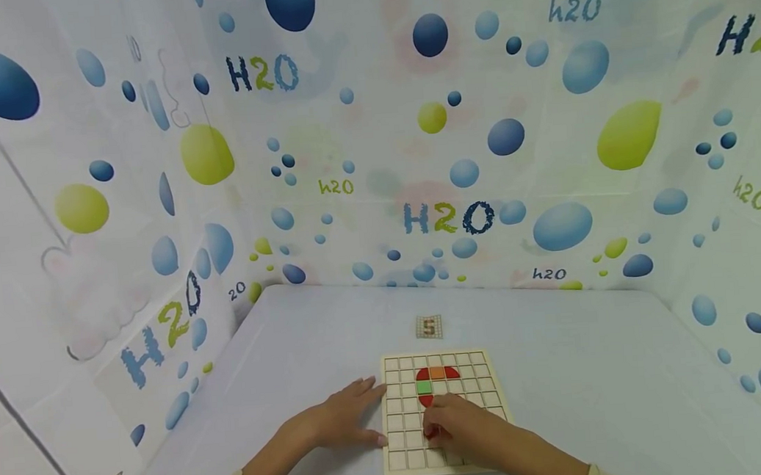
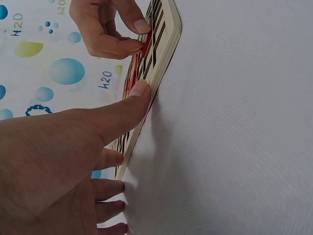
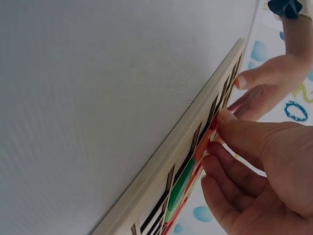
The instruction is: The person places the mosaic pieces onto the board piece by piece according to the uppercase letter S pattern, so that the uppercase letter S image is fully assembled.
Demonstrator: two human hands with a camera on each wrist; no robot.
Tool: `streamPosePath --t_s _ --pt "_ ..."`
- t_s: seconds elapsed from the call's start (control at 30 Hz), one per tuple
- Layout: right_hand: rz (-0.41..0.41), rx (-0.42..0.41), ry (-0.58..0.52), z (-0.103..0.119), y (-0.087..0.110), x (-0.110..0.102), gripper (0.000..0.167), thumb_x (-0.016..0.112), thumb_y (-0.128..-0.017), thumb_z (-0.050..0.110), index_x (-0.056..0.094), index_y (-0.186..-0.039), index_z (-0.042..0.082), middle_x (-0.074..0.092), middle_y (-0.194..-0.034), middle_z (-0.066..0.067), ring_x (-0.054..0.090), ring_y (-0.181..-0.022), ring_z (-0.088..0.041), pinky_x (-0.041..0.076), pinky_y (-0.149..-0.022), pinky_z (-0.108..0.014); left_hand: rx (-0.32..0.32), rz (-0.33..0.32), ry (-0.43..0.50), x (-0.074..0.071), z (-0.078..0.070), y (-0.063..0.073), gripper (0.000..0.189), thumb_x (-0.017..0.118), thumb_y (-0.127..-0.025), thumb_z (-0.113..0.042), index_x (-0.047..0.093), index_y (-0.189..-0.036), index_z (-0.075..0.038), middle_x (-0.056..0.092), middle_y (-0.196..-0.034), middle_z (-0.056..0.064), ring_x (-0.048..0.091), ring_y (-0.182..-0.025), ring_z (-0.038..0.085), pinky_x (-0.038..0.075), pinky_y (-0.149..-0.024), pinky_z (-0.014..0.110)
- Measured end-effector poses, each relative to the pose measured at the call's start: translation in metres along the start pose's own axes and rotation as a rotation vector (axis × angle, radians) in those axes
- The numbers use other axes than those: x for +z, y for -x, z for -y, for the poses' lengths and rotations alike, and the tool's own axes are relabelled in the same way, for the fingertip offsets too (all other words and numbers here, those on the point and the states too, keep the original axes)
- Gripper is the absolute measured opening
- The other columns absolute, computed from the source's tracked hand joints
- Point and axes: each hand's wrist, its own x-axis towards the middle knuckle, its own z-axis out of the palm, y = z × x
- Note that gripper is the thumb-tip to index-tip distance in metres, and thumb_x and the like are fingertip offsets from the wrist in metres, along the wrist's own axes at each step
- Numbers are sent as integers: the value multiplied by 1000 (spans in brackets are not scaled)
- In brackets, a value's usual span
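Observation:
A pale wooden grid board (image 1: pixel 405 456) lies on the white table. Red corner-shaped tiles (image 1: pixel 452 372), an orange tile (image 1: pixel 437 372) and a green tile (image 1: pixel 424 387) fill cells in its upper middle. My right hand (image 1: pixel 463 427) is over the lower middle of the board and pinches a small red tile (image 2: pixel 146 45) between thumb and fingertips, right at the grid. In the right wrist view, a green tile (image 3: pixel 180 187) sits near the right hand's fingers. My left hand (image 1: pixel 343 417) rests along the board's left edge, fingers spread, its thumb (image 2: pixel 140 89) on the rim.
Beyond the board lies a small pattern card (image 1: pixel 429 327) with a brown figure on a grid. White curtains (image 1: pixel 375 157) printed with blue and green drops and H2O lettering stand behind the table and at its sides.

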Motion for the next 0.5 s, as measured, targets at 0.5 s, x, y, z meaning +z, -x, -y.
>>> streamPosePath --t_s 0.5 --pt "-22 12 -14 -9 7 -3 10 80 -96 21 71 -95 26 57 -95 19 49 -89 1 54 -82 -19 -5 0 6 -1 -2 -2 96 78 -88 -62 40 -163 -14 35 -170 16 31 -158 38 35 -123 62"
